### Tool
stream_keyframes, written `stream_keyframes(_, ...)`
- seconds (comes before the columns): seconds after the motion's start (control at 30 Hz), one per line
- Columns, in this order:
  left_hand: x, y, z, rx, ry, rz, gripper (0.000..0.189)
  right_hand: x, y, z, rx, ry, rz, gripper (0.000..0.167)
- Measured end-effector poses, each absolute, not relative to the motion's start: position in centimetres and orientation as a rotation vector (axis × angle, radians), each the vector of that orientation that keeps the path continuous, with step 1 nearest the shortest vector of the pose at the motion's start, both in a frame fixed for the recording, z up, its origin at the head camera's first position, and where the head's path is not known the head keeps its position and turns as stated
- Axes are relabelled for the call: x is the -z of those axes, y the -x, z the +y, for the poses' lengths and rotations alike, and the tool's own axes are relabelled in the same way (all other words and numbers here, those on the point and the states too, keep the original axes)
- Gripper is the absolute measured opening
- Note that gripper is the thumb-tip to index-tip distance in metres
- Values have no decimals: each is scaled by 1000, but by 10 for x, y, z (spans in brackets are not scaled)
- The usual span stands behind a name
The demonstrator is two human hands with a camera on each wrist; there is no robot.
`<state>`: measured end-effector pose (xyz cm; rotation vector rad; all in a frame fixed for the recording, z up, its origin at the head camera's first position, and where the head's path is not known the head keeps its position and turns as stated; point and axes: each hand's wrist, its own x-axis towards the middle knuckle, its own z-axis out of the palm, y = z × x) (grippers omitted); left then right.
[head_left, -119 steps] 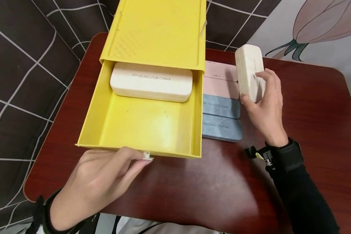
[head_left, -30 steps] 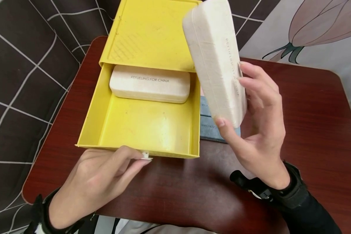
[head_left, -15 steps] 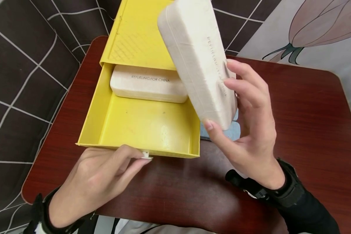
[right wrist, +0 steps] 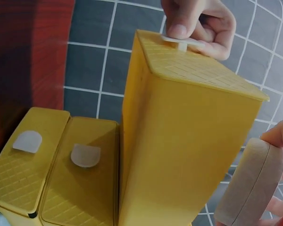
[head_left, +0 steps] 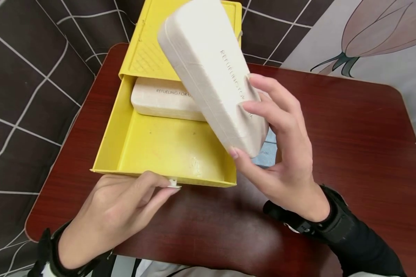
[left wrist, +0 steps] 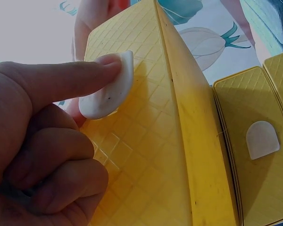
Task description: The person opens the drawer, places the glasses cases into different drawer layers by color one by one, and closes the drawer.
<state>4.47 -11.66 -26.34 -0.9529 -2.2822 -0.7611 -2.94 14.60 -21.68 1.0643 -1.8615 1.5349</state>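
Note:
My right hand (head_left: pixel 287 161) holds a cream glasses case (head_left: pixel 211 73) lettered "REFUELING FOR CHINA", thumb at its lower corner and fingertips on its lettered side. The case is tilted, overlapping the right part of a pulled-out yellow drawer (head_left: pixel 159 148) in the head view. At the drawer's back lies a second cream glasses case (head_left: pixel 166 105), partly covered by the held one. With thumb and finger, my left hand (head_left: pixel 114 211) pinches the drawer's white knob (head_left: pixel 173 184). In the left wrist view, the thumb presses against this knob (left wrist: pixel 111 94).
The yellow drawer cabinet (head_left: pixel 145 46) stands on a reddish-brown table (head_left: pixel 350 127) beside dark tiled walls. Two shut drawers with white knobs (right wrist: pixel 86 155) sit below the pulled-out one. Blue glasses cases (head_left: pixel 266 154) lie right of the drawer, mostly hidden behind my right hand and its case.
My right hand has brought the cream glasses case up from the table's right side and leftward over the drawer's edge. My left hand stays on the knob; the drawer remains pulled out.

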Motion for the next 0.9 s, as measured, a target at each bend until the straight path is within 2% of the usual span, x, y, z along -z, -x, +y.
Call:
stream_keyframes(0.63, 266, -44, -117, 737, 948, -2286, 27, 209, 32, 133, -1453, -1204, -1871, 50)
stream_keyframes(0.9, 257, -43, -114, 764, 957, -2270, 21, 204, 30, 130, -1353, -1280, -1988, 49)
